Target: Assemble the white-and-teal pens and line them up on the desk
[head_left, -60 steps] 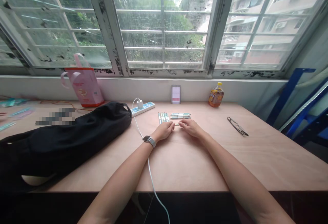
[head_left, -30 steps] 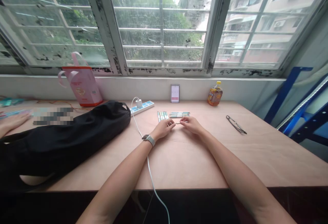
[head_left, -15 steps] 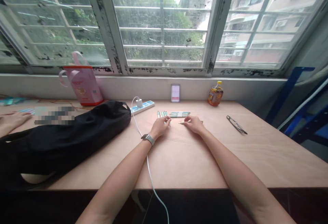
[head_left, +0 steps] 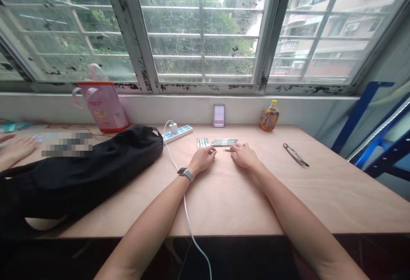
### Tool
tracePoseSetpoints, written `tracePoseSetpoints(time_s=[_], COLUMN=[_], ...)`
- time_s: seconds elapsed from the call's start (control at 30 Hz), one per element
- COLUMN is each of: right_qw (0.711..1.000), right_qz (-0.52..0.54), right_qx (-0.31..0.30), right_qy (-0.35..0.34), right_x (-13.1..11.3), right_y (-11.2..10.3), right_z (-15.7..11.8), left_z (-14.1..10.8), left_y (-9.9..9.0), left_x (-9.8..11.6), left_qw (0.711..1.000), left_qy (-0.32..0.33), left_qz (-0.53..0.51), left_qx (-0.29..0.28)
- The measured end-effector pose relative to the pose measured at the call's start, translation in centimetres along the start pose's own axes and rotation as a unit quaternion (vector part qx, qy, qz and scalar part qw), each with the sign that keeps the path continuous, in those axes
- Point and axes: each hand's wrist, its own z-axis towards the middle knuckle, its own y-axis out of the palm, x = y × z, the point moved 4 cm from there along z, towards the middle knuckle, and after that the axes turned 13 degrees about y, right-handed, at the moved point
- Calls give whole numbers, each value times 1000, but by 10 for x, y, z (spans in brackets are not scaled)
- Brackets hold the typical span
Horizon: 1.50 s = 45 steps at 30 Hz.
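Note:
My left hand, with a watch on its wrist, is closed in a pinch just below a row of short pen parts; what it pinches is too small to name. My right hand is closed on a thin pen part, whose pointed end sticks out to the left toward my left hand. Several white and green pens lie side by side behind the gap between my hands. The two hands are apart.
A phone leans on the wall, a bottle to its right. Glasses lie at right. On the left are a power strip with a cable, a black bag, a pink bag and another person's hands.
My right hand has turned and flattened a little, and the thin part in it has shifted slightly upward. My left hand has moved slightly right. The other person's second hand now shows.

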Motion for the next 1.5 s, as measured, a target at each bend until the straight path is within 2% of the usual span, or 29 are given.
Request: tracePoseSetpoints(time_s=[0.13,0.23,0.33,0.43,0.6,0.97,1.2,1.5], right_qw=[998,991,973,958,940,952,945,945], right_qz=[30,99,203,264,322,301,313,299], right_qx=[46,82,50,12,10,9,-4,-11], right_qy=[-19,-47,-93,-108,-112,-55,-93,-135], right_x=[0,-7,-18,-27,-31,-11,-21,-28], right_y=[-1,-5,-4,0,-1,0,2,6], right_z=[2,2,0,-3,-7,5,-1,-4], left_z=[0,-1,-1,-1,-1,0,-1,-2], left_y=[0,-1,-1,1,4,8,8,7], left_x=[2,4,8,13,14,-5,3,7], left_qw=[1000,1000,998,996,993,977,977,991], left_qy=[3,4,12,29,38,-7,-1,16], left_qz=[-9,-23,-54,-88,-104,-212,-214,-120], left_qx=[1,2,-2,-20,-36,29,-4,-55])
